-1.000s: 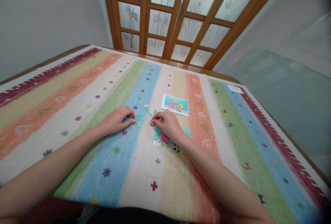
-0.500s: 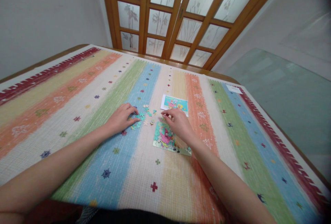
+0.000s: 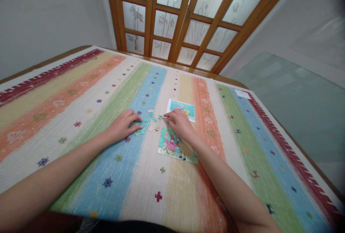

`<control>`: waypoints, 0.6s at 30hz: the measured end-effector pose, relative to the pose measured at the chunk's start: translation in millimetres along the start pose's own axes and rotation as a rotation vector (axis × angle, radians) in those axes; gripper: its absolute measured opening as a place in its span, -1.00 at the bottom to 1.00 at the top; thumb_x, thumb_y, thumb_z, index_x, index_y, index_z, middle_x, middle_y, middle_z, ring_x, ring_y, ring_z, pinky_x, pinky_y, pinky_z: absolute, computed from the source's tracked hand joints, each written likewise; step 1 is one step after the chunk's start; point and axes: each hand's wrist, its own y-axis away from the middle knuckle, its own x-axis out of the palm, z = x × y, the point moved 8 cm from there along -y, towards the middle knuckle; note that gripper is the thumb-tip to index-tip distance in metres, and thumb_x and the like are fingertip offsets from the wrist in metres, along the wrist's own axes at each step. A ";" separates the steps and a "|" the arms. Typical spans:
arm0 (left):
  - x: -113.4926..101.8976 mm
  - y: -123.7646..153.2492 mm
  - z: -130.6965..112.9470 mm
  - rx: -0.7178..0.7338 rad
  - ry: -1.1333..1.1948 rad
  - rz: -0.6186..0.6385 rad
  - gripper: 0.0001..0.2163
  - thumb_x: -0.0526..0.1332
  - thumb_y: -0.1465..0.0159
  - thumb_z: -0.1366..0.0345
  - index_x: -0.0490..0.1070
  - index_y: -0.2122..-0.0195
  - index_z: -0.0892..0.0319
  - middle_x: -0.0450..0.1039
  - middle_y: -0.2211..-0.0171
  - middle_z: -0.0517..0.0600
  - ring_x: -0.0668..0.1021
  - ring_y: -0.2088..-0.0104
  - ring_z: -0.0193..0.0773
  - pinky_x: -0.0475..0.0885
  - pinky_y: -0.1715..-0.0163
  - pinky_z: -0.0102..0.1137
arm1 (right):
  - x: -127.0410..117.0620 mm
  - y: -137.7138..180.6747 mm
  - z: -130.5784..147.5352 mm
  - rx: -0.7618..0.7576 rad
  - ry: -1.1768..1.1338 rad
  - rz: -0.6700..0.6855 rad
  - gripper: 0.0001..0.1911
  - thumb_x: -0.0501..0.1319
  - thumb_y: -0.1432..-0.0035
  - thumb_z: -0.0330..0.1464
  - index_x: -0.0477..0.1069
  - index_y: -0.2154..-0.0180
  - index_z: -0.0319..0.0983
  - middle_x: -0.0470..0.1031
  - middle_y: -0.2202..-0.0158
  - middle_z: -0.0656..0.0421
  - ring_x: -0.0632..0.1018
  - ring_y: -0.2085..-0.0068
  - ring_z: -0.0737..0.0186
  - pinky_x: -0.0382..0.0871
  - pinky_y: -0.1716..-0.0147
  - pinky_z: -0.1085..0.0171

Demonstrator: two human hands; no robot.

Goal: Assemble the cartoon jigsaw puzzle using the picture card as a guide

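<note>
A partly assembled cartoon jigsaw (image 3: 172, 147) lies on the striped tablecloth (image 3: 81, 118). Several loose teal and pale pieces (image 3: 148, 122) are scattered just beyond it to the left. My left hand (image 3: 124, 124) rests on the cloth with curled fingers touching the loose pieces at their left side. My right hand (image 3: 179, 124) hovers over the jigsaw's far edge, its fingertips pinched together by a loose piece; whether a piece is in the pinch I cannot make out. A small reference picture card (image 3: 181, 108) lies just behind my right hand.
The table's wooden edge (image 3: 188, 68) runs along the far side. Behind it stands a wooden folding door with frosted glass panes (image 3: 188, 17). A small white label (image 3: 242, 94) lies at the cloth's far right. A glass surface (image 3: 296, 100) lies beyond the table's right edge.
My right hand has moved from the loose pieces, over the jigsaw's top edge, then back left toward the pieces. The jigsaw is now more uncovered. My left hand stays by the pieces.
</note>
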 end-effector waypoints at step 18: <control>1.1 0.0 -0.5 0.009 0.006 -0.007 -0.69 0.19 -0.39 -0.03 0.48 0.07 0.09 0.39 0.16 0.04 0.48 0.10 -0.10 0.33 0.00 -0.20 | -27.6 -26.2 -16.3 -0.074 0.022 0.133 -0.73 0.20 -0.29 -0.46 0.61 0.04 -0.18 0.62 0.15 0.05 0.49 0.09 0.07 0.24 0.01 0.13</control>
